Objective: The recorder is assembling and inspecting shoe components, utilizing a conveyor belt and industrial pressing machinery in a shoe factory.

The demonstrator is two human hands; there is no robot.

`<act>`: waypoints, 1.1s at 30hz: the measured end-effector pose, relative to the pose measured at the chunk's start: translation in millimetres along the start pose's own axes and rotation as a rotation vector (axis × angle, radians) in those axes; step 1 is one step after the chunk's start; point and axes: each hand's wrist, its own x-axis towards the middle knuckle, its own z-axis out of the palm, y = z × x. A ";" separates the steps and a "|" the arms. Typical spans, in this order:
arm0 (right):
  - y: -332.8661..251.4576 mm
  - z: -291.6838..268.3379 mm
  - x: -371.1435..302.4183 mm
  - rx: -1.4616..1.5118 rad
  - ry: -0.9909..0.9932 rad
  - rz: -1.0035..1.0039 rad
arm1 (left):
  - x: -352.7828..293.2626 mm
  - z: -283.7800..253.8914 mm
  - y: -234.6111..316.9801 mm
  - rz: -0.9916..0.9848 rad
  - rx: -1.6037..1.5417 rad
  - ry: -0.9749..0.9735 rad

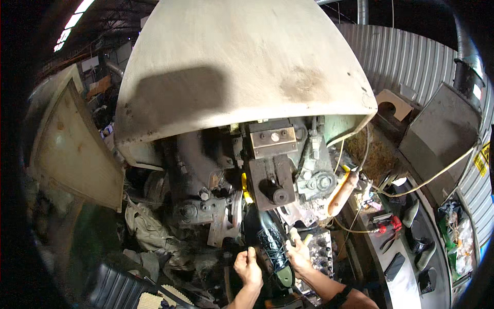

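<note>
A black lace-up shoe (270, 242) sits tilted in front of the machine, toe end up under its dark metal block (271, 183). Green shows at its near end (285, 277). My left hand (249, 268) is beside the shoe's left side, fingers curled and thumb raised; whether it holds anything is hidden. On the right side, my right hand (300, 256) has its fingers closed at the shoe's edge by the laces. Pale yellowish coverings (295, 236) show about its fingertips.
A large cream hood (247, 56) overhangs the machine. At right, a lamp-like wooden handle (343, 194) hangs on a cable. Red-handled pliers (394, 225) and a black box (394, 266) lie on a bench; dark shoes (425, 256) stand beyond. Crumpled cloth (146, 226) lies left.
</note>
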 end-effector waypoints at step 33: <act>17.7 -0.1 -11.9 0.298 0.015 0.147 | -14.6 16.6 15.6 -0.427 -0.527 0.082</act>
